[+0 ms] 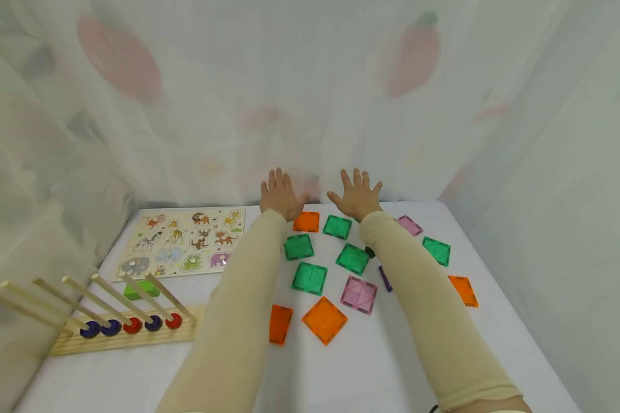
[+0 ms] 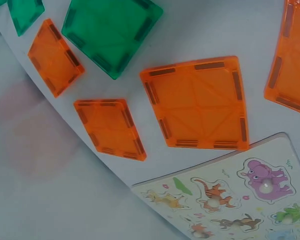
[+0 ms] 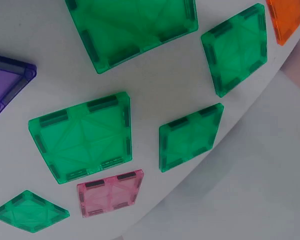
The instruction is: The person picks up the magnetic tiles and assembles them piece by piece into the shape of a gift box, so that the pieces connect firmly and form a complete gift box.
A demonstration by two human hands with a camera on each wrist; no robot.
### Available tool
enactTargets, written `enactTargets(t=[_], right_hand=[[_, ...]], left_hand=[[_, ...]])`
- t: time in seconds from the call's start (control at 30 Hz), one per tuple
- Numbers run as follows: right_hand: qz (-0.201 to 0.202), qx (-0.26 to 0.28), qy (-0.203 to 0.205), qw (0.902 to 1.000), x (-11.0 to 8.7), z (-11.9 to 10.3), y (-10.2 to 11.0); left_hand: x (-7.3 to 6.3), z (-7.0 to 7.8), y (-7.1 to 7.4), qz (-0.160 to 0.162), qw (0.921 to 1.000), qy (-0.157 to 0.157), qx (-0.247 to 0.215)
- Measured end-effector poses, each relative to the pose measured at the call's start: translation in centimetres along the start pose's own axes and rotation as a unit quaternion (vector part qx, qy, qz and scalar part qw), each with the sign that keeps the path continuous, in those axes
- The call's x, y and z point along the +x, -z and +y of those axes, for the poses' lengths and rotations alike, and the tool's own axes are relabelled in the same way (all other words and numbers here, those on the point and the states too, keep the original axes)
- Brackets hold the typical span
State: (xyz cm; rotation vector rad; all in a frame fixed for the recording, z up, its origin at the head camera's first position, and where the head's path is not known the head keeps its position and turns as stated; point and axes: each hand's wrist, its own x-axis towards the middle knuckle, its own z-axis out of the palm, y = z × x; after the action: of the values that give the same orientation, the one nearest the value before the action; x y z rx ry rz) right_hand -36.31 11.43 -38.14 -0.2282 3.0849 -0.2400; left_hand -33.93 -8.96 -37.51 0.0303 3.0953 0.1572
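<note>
In the head view my left hand (image 1: 281, 198) reaches to the far table edge, palm away, fingers spread and holding nothing. My right hand (image 1: 359, 197) is beside it in the same pose, also holding nothing. Whether either touches the curtain behind, I cannot tell. Just below the hands lie an orange magnetic tile (image 1: 306, 221) and a green magnetic tile (image 1: 337, 227). More translucent square tiles are scattered nearer, among them a pink tile (image 1: 359, 295) and an orange tile (image 1: 325, 320). A purple tile (image 3: 7, 85) shows in the right wrist view. My sleeves hide some tiles.
An animal knob puzzle board (image 1: 181, 241) lies at the back left. In front of it stands a wooden peg rack (image 1: 129, 339) with red and blue rings, near a green block (image 1: 142, 289). A patterned curtain (image 1: 310, 86) encloses the white table (image 1: 336, 378).
</note>
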Motion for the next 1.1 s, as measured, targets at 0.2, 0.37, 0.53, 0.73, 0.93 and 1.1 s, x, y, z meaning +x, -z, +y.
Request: enactTargets(t=[0.2, 0.37, 0.53, 0.73, 0.93, 1.1], right_hand=[[-0.027, -0.015, -0.002, 0.9995, 0.4, 0.0, -0.6], [-0.031, -0.02, 0.039, 0.9985, -0.4, -0.8, 0.6], [-0.023, -0.043, 0.125, 0.991, -3.5, -1.6, 3.1], [-0.049, -0.035, 0.243, 0.9682, -9.8, -1.6, 2.1], [-0.07, -0.06, 0.341, 0.9354, -16.3, -1.9, -1.7], [-0.084, -0.042, 0.365, 0.9261, -20.6, -1.9, -4.1]], left_hand=[[-0.2, -0.4, -0.6, -0.017, 0.9997, 0.002, -0.016], [-0.6, -0.7, 0.1, -0.022, 0.9982, -0.019, -0.052], [-2.7, -0.4, 2.5, -0.047, 0.992, -0.079, -0.086], [-8.9, 0.2, 2.6, -0.116, 0.9829, -0.126, -0.068], [-16.8, 0.0, -1.0, -0.126, 0.9786, -0.155, -0.049], [-21.7, -1.5, -4.7, -0.129, 0.9789, -0.155, -0.036]])
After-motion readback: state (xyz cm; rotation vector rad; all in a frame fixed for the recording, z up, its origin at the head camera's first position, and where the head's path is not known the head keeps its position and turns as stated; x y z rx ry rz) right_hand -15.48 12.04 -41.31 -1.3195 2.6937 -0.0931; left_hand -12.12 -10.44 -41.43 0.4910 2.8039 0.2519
